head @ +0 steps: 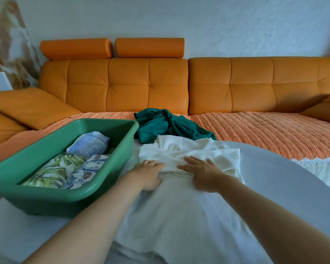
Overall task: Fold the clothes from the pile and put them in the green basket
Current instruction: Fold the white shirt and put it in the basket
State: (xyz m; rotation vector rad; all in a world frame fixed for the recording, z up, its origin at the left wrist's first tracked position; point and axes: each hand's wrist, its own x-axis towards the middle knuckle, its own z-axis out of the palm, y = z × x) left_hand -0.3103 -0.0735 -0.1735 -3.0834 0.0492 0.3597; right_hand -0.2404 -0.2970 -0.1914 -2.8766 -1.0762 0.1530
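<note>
As left hand (149,174), right hand (204,176) press 1 white garment (179,216) | basket (46,197): 3 bundles (53,169)

Orange tufted sofa (149,84), pale wall (217,25), round grey table (293,178)

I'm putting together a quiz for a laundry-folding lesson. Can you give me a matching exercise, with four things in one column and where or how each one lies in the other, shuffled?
Things:
1. white garment
2. dark green garment
3. blue cloth
4. basket

Places or states:
A. folded, inside the basket
B. crumpled, beyond the white garment
C. at the left of the table
D. pressed under the left hand and the right hand

Pairs: 1-D, 2-B, 3-A, 4-C
</note>
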